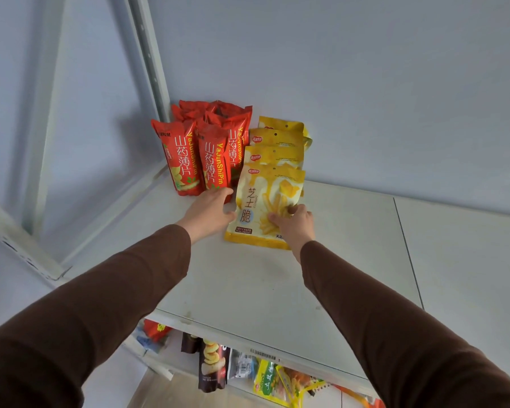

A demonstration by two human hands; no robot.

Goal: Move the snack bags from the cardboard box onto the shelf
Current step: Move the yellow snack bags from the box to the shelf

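Observation:
On the white top shelf [262,278] several red snack bags [186,160] stand in the back left corner. To their right a row of yellow snack bags [280,136] leans one behind the other. The front yellow bag [262,198] rests tilted on the shelf. My right hand [292,222] presses on its lower right front with fingers spread. My left hand [209,207] touches that bag's left edge, next to the nearest red bag [211,160]. The cardboard box is out of view.
A white upright post [150,60] and a grey back wall [365,83] bound the shelf. A seam [407,248] divides the shelf board on the right. Below the front edge, a lower shelf holds several mixed snack bags [212,366].

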